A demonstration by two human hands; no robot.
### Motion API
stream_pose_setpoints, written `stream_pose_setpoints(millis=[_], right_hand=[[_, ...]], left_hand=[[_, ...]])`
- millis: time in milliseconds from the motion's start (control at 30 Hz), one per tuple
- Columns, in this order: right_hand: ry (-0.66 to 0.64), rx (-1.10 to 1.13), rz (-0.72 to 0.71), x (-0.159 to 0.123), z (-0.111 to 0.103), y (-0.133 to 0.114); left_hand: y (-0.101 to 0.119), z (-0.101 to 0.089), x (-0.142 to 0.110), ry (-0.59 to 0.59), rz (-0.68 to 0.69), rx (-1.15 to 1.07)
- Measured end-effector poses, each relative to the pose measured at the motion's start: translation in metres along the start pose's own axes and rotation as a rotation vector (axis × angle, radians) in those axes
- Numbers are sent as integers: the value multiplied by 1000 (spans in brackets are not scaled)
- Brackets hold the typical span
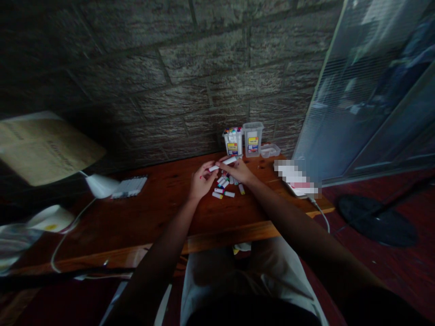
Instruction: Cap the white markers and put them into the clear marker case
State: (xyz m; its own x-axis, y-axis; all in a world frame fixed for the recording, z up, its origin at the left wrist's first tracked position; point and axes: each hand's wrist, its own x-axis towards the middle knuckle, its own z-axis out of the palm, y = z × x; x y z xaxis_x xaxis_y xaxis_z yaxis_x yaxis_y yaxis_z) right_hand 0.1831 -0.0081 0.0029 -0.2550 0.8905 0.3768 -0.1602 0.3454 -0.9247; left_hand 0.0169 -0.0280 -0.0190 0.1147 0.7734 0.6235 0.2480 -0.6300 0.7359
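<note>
My left hand point(200, 183) is closed around the near-left end of a white marker point(228, 161), held slantwise just above the table. The fingers of my right hand point(242, 172) are closed on the same marker farther along its barrel. Below and between my hands lie several short white marker caps point(229, 194) with coloured ends, loosely scattered on the wood. Small pinkish-red marks show on my left hand. My fingers hide part of the marker.
A clear container packed with markers point(233, 141) stands against the stone wall. Beside it are another clear container point(253, 138) and a shallow clear lid point(271, 150). Capless white markers point(130, 186) lie in a row at left, near a lamp point(98, 185). A cabled device point(295, 179) sits at right.
</note>
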Motion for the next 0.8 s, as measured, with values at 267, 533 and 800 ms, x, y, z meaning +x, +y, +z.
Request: stream_pose_setpoints(millis=[267,533,800], right_hand=[[18,-64,-73,1,-1,4],[-27,-85,-45,1,-2,6],[-41,-16,-16,2,-2,7]], left_hand=[[-3,-2,0,-24,-62,14],[3,-4,0,-20,-14,145],[5,-4,0,-7,-19,161]])
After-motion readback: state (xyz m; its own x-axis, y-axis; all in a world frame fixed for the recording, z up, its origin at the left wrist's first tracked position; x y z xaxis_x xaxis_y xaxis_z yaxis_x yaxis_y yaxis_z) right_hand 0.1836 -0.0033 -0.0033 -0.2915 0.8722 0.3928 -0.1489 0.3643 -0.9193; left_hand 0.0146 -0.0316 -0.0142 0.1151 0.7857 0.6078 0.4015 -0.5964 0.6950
